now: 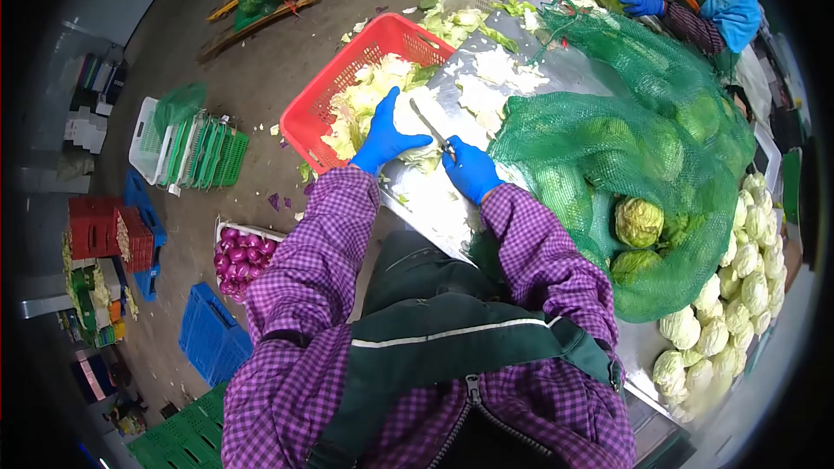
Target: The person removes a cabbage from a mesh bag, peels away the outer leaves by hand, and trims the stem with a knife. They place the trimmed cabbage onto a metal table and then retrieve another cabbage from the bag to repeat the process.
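Observation:
My left hand, in a blue glove, is curved around a pale cabbage with thumb and fingers spread on it. Gripped in my blue-gloved right hand is a knife, its blade pointing up and left against the cabbage. Beyond the cabbage, a red basket holds loose pale leaves. Leaf scraps lie on the metal table. To the right of my right hand is a green mesh bag with cabbages inside; one cabbage shows at its opening.
Trimmed cabbages are piled at the table's right end. A co-worker's blue-gloved hand is near a cabbage at the far right. On the floor at left stand a crate of purple onions, a blue pallet and green crates.

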